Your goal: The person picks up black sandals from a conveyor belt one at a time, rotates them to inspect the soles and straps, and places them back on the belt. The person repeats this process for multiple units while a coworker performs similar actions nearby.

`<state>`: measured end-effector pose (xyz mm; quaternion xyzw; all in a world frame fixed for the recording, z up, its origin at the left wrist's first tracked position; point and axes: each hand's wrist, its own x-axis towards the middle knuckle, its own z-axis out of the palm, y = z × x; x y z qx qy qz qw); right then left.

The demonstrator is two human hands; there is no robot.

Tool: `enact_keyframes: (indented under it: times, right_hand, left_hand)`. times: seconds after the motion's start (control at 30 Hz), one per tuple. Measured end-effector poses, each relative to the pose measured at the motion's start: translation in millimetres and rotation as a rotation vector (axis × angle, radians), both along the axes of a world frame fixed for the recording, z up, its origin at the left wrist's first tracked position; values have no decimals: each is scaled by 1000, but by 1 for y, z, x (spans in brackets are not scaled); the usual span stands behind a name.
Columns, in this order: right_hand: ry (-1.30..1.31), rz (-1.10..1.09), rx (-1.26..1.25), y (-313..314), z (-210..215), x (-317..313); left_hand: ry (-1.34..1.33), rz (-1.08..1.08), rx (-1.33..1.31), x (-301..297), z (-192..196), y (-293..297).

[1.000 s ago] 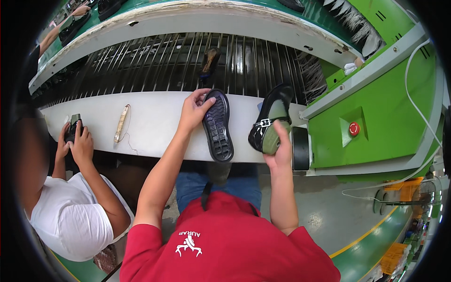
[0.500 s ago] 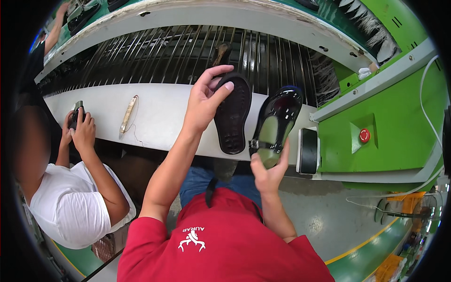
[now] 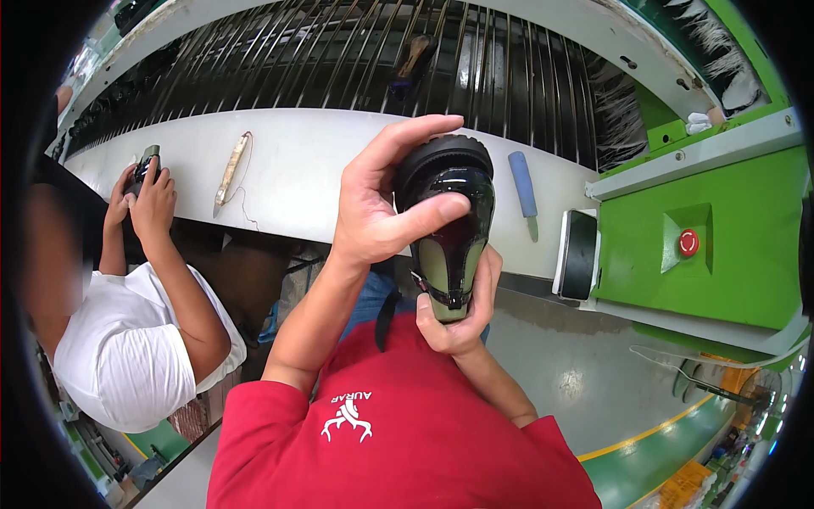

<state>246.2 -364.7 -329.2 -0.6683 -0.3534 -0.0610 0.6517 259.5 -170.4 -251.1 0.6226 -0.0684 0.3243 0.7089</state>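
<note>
A glossy black strapped shoe (image 3: 475, 191) is held over the white ledge, toe away from me, with an olive-green last (image 3: 434, 265) filling its opening. Against its toe end sits a black ridged outsole (image 3: 437, 154); how the rest of the sole lies underneath is hidden. My left hand (image 3: 377, 199) is closed around the toe, fingers over the sole's edge and thumb pressing on the shiny upper. At the heel, my right hand (image 3: 465, 318) grips the shoe and last from below, near the buckled strap.
On the white ledge (image 3: 309, 157) lie a blue-handled tool (image 3: 522, 182) and a wrapped-handle tool with loose thread (image 3: 230, 174). Beyond run metal rods (image 3: 339, 72) with a brush-like tool (image 3: 414, 64) on them. A green machine with a red button (image 3: 688, 243) stands right. A co-worker's hands (image 3: 146, 191) hold a shoe at left.
The outsole and the shoe, held apart side by side before, are now together at the toe. My right hand has brought the shoe leftward, uncovering the blue-handled tool. The view has shifted slightly.
</note>
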Motion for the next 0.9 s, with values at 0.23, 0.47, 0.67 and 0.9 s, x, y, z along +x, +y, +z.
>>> enact_keyframes:
  times: [0.23, 0.47, 0.67, 0.9]
  right_hand:
    - [-7, -10, -52, -1, -1, -2]
    - [-10, -15, -46, -2, 2, -2]
    - [-3, -6, -37, -1, 1, -2]
    - [7, -4, -29, -1, 0, -2]
  left_hand:
    - [60, 53, 78, -3, 4, -3]
    - [27, 60, 56, -2, -2, -2]
    - [19, 97, 66, -1, 0, -3]
    - [18, 97, 62, -1, -1, -4]
